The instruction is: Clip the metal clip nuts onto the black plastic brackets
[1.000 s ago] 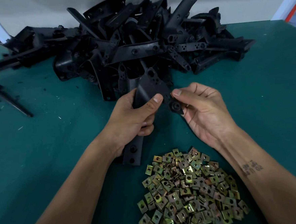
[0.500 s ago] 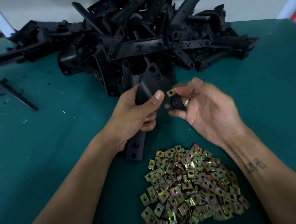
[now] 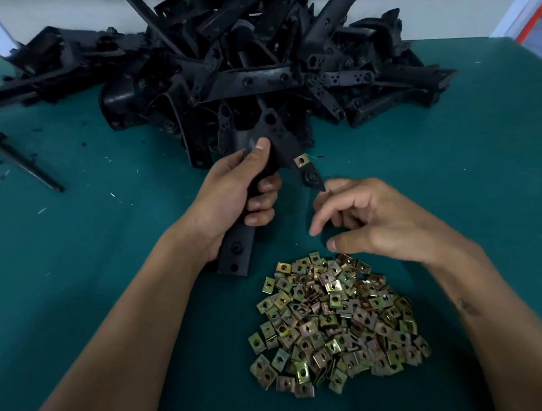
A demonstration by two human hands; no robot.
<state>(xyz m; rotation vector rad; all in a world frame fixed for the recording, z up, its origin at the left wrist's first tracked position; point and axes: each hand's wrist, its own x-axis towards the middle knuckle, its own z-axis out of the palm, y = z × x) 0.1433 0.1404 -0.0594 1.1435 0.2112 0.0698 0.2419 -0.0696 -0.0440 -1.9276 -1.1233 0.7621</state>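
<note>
The left hand [image 3: 230,195] has its grip wrapped around a black plastic bracket [image 3: 278,140], thumb laid along the upper face and fingers curled under the shaft. The bracket runs from a two-holed foot near the wrist up toward the heap, its far end tilted away from the person. One metal clip nut [image 3: 301,161] sits clipped on the edge of the bracket's side arm, just above a round boss on that arm.

The right hand [image 3: 370,221] holds nothing — its grip is loose and fairly wide, fingers slightly bent and spread, the thumb pointing left over the near edge of the pile of clip nuts [image 3: 335,322]. Its fingertips [image 3: 322,198] are just beside the pointed tip of the bracket's arm; whether they touch it I cannot tell.

The clip nuts lie in a loose brassy mound on the green table [image 3: 90,250], between the two forearms. Behind the hands a heap of black brackets [image 3: 253,62] fills the far side of the table — stacked at all angles. A thin black strip [image 3: 23,161] lies apart at the left, with small black scraps around it.
</note>
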